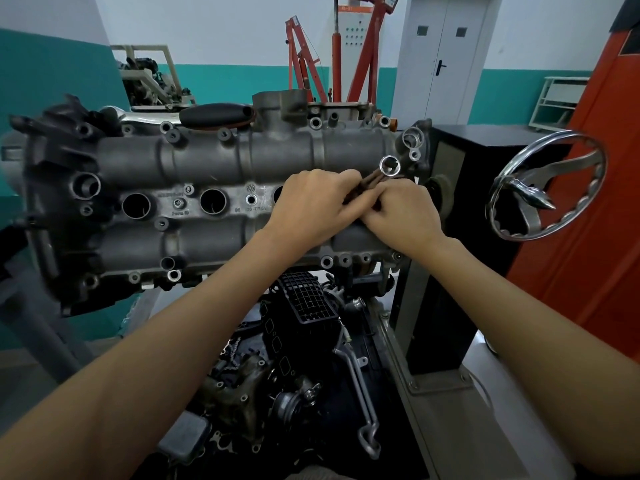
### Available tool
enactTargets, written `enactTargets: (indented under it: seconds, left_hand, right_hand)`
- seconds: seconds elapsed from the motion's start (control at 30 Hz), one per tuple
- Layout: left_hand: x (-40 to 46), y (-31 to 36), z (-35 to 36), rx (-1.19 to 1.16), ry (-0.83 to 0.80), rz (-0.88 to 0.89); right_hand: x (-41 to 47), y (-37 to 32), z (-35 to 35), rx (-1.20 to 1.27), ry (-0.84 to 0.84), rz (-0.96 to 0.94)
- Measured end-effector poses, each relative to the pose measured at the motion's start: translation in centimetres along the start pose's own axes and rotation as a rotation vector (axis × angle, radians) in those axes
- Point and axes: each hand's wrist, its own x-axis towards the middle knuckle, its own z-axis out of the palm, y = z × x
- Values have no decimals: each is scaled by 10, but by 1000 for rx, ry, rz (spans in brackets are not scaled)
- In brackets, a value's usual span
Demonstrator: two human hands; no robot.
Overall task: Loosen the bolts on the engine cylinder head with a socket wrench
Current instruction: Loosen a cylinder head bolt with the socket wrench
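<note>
Both hands, left hand (311,199) and right hand (401,213), grip the socket wrench (389,166).

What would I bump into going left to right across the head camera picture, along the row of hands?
Round hole in the cylinder head → left hand → right hand → shiny handwheel → orange cabinet.

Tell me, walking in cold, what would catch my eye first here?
Probably the two bare hands meeting at the centre, the left hand and right hand both gripping a dark tool handle whose shiny ring end sticks up. Under them lies the big grey engine cylinder head, spanning the left and middle. To the right, a chrome handwheel gleams beside an orange cabinet.
</note>
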Motion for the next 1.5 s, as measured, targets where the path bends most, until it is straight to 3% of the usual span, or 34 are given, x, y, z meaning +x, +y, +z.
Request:
enactTargets:
  seconds: [0.3, 0.63, 0.93, 1.37, 1.5]
  left_hand:
    - [1, 3, 1, 29, 31, -17]
    - [0, 0, 0, -38, 31, -26]
    - [1, 2, 0, 34, 17, -9]
    - [1, 1, 0, 24, 7, -16]
    - [1, 4, -3, 18, 11, -12]
  right_hand:
    - [2, 1, 1, 9, -38, -15]
    - [-2, -1, 2, 50, 109, -43]
    - [2, 3, 4, -45, 4, -19]
    - [-3, -1, 1, 64, 106, -83]
    - [-1, 1, 2, 31, 70, -77]
